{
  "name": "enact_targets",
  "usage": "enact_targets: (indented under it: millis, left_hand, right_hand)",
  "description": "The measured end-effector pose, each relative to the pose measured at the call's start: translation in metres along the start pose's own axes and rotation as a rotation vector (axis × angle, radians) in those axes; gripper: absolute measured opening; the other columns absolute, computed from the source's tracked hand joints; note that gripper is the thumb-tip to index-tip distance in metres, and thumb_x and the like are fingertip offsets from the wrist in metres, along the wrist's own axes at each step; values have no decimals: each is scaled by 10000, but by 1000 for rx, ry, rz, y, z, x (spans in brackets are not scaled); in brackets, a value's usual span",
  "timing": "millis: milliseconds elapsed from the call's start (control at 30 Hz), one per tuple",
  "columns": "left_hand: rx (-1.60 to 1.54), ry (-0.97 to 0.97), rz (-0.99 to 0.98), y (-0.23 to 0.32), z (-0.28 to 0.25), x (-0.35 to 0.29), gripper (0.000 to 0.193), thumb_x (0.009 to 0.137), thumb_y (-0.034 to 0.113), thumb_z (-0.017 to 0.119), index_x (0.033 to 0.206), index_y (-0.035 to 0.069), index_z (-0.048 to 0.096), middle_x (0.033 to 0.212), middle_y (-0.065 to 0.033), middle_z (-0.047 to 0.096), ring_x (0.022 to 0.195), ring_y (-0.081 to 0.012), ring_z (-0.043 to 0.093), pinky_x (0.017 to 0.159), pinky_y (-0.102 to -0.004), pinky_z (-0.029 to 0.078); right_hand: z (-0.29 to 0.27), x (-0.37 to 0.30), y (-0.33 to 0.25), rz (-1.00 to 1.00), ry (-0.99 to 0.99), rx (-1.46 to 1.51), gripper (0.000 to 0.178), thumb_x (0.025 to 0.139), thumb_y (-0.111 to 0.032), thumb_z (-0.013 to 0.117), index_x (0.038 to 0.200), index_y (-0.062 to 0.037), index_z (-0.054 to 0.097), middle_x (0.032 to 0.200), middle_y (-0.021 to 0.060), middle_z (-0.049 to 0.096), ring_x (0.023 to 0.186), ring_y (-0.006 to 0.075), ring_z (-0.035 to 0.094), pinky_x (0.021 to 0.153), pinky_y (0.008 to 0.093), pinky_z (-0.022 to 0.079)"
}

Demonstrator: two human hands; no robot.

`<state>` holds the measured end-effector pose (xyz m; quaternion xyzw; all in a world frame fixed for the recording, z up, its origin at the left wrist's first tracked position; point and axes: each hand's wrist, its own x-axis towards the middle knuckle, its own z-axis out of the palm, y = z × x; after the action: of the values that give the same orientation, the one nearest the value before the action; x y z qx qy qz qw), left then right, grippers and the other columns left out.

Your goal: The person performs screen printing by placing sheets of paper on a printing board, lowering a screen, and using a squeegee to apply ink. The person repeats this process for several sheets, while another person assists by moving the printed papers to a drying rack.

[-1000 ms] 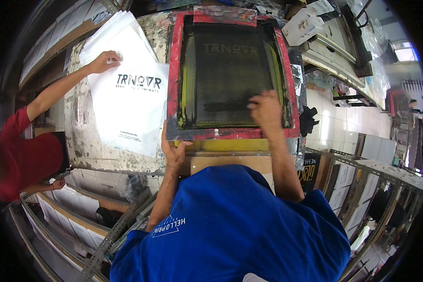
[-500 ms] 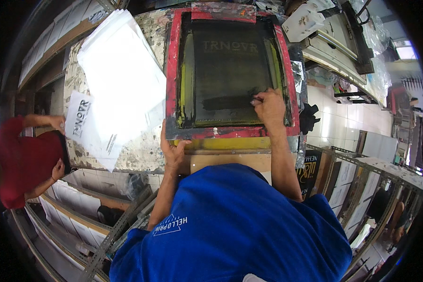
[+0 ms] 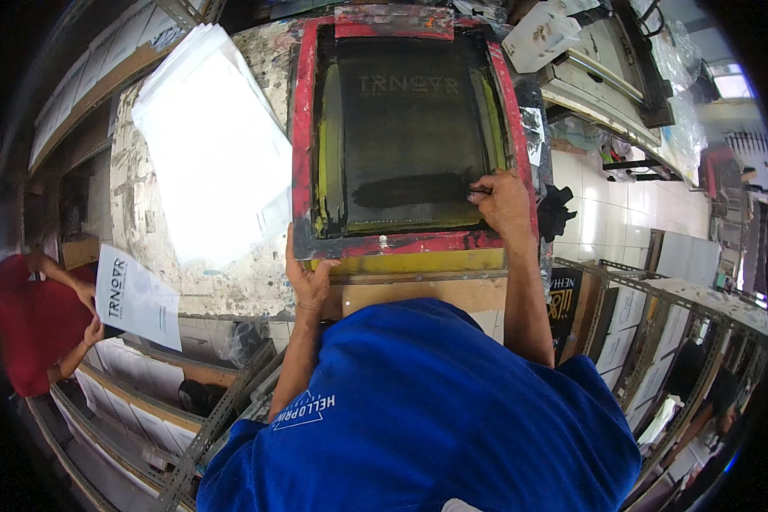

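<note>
A screen printing frame point(image 3: 301, 162) with red, ink-stained edges lies in front of me. Its dark mesh point(image 3: 414, 128) carries faint lettering near the far end and a wet black smear toward the near end. My left hand point(image 3: 308, 286) grips the frame's near left corner, thumb along the near edge and a finger up the outer left side. Over the mesh's near right part, my right hand point(image 3: 508, 205) is closed in a pinch. Whatever sits between its fingertips is dark and cannot be made out.
A stack of white sheets point(image 3: 218, 145) covers the stained table point(image 3: 136, 179) left of the frame. At far left, a person in a red top point(image 3: 38, 320) holds a printed sheet point(image 3: 136, 294) in both hands. Metal racks point(image 3: 657, 299) stand at right, a dark cloth point(image 3: 556, 213) beside the frame.
My right hand has shifted slightly right, and the black smear now stretches wider beneath it. The other person's printed sheet has left the stack and moved nearer them. My left hand stays at the corner.
</note>
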<state>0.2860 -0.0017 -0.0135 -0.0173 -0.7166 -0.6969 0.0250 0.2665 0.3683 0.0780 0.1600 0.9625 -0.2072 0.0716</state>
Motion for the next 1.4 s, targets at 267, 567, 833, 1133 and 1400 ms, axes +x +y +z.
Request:
enact_targets:
  millis: [267,567,833,1133,1400]
  left_hand:
    - [-18,28,8,4,0,6,989,699,-51,796,1557,-64,303,1298,-121,615,1089,-199,620,968,-317,516]
    - [81,65,90,0,0,5,994,687,-28,806,1557,-54,324,1300,-118,612,1087,-194,618,978,-317,503]
    - [124,46,125,-4,-6,8,974,687,-4,819,1537,-80,348,1384,-144,573,1174,-209,587,1020,-334,472]
    - [169,112,188,35,-8,24,849,657,-95,681,1472,-47,447,1181,-104,647,938,-169,635,815,-294,534]
    - [145,110,206,109,3,57,740,712,-33,771,1400,-64,503,1196,-111,661,1047,-192,620,967,-307,476]
  right_hand:
    - [37,5,-86,-366,8,227,235,720,-168,826,952,-133,809,1039,190,702,1115,371,627,971,450,504]
    - [-5,19,-51,-343,-27,-12,232,722,-141,807,951,-110,793,1060,130,716,1113,316,639,984,431,520]
    - [-85,105,104,74,535,46,248,768,-180,788,989,-69,792,938,209,746,905,368,719,853,451,544]
    - [-62,6,141,279,486,-282,532,880,-285,703,1386,-136,630,1192,246,671,1104,459,612,916,522,523]
    - [54,-59,159,-87,734,-109,453,858,-57,662,1307,-50,603,1254,227,613,1131,450,563,861,562,476]
